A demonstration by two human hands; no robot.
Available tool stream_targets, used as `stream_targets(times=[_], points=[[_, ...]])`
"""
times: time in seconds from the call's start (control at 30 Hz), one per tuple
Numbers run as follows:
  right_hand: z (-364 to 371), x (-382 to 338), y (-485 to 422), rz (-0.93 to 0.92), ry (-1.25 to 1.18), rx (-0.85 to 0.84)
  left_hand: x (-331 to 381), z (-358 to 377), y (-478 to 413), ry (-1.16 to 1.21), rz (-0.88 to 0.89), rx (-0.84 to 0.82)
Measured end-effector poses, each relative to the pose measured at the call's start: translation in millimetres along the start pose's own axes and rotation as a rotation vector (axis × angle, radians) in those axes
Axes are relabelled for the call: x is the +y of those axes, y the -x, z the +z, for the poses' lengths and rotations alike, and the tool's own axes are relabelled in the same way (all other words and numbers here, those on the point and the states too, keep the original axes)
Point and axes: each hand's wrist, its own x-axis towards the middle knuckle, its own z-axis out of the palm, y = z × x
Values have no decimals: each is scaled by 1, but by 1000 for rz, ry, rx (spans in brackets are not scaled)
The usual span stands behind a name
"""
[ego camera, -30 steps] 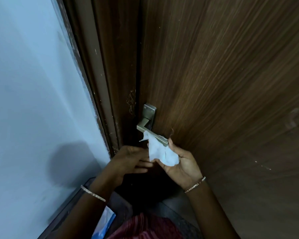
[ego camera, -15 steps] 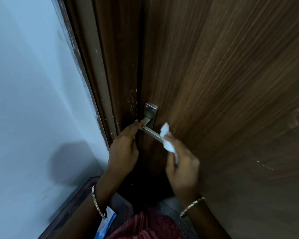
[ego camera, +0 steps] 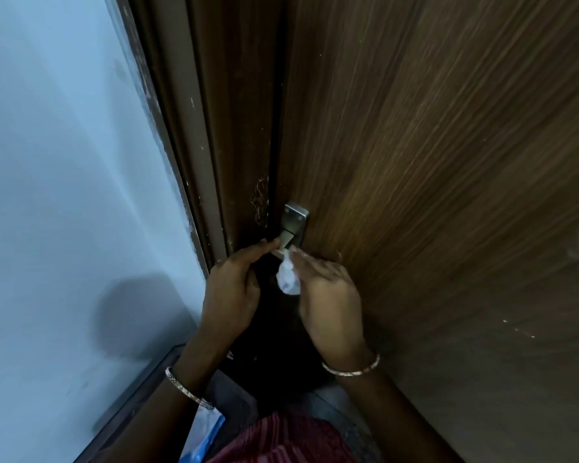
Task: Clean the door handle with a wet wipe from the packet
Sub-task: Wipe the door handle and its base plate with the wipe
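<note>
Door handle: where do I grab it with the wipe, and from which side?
Best grab the door handle by its lever bar, not the flat plate. The bar stands out from the door, so fingers can curl round it from below, with the wet wipe between. The right hand is placed that way.

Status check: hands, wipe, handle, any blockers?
Left hand fingertips on door handle, grip unclear. Right hand holds bunched wet wipe against the handle. Nothing visible in the way.
</note>
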Motion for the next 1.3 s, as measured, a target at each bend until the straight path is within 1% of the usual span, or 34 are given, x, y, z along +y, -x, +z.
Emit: stream_targets(times=[0.1,0.2,0.27,0.33,0.4,0.5,0.6,0.67,0.73,0.87,0.97,1.03,1.13,1.23,1.3], points=[[-8,15,13,86,-150,128,-7,-1,1,-12,-40,-12],[-12,13,17,193,-208,156,-8,-3,-1,-12,-54,-18],[-15,5,8,282,-168,109,-8,-5,-2,-18,-47,-28],[-14,-4,-8,340,-121,18,-8,-6,-1,-9,-34,-46],[-10,-13,-25,373,-130,-83,-8,-6,1,-9,-25,-47],[-6,-13,-40,464,-255,-197,-7,-5,2,-58,-46,-10],[-9,4,-33,548,-513,-245,-6,-5,1,-83,-56,10],[-13,17,-21,615,-698,-232,-6,-5,-1,-100,-45,5],[-18,28,-6,635,-834,-194,-7,-4,-1,-110,-47,14],[-19,35,17,584,-870,-87,-11,-1,0,-91,-60,25],[-14,30,13,685,-977,-39,-12,0,0,-79,-64,23],[-9,24,0,752,-1017,-56,-12,-1,0,-68,-42,20],[0,9,-25,758,-1023,-113,-11,-2,0,-24,-35,16],[6,0,-38,780,-1039,-105,-11,0,1,-32,-52,35],[4,0,-36,849,-1144,-102,-11,1,0,-59,-68,46]])
